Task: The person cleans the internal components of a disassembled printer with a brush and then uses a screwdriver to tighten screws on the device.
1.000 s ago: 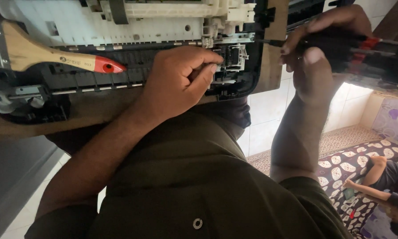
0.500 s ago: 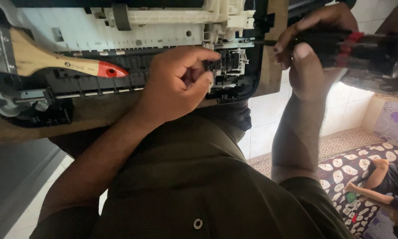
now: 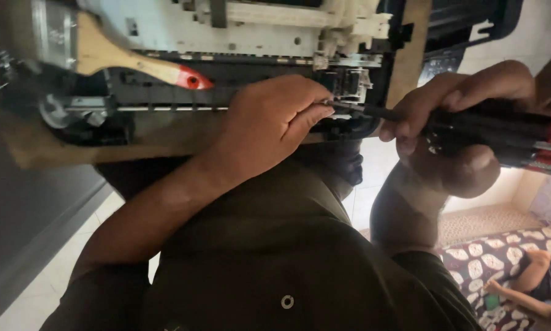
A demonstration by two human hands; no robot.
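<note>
A dismantled printer [image 3: 257, 30], white and black inside, lies on a wooden table [image 3: 73, 147]. My left hand [image 3: 269, 122] rests on its front edge. The fingers are pinched around the tip of a screwdriver shaft [image 3: 355, 109], beside a small metal mechanism [image 3: 349, 83]. My right hand [image 3: 453, 122] grips the black and red screwdriver handle [image 3: 520, 132] and holds it level, pointing left at the printer. What lies under my left fingertips is hidden.
A paintbrush [image 3: 128, 58] with a wooden handle and a red end lies across the printer at the left. Below are my dark shirt [image 3: 275, 257], a tiled floor [image 3: 55, 270] and a patterned rug [image 3: 502, 263] where another person [image 3: 533, 282] lies.
My right hand has come down and outward with the screwdriver. Its tip now sits in my left fingers, which have shifted slightly right. The view has moved closer.
</note>
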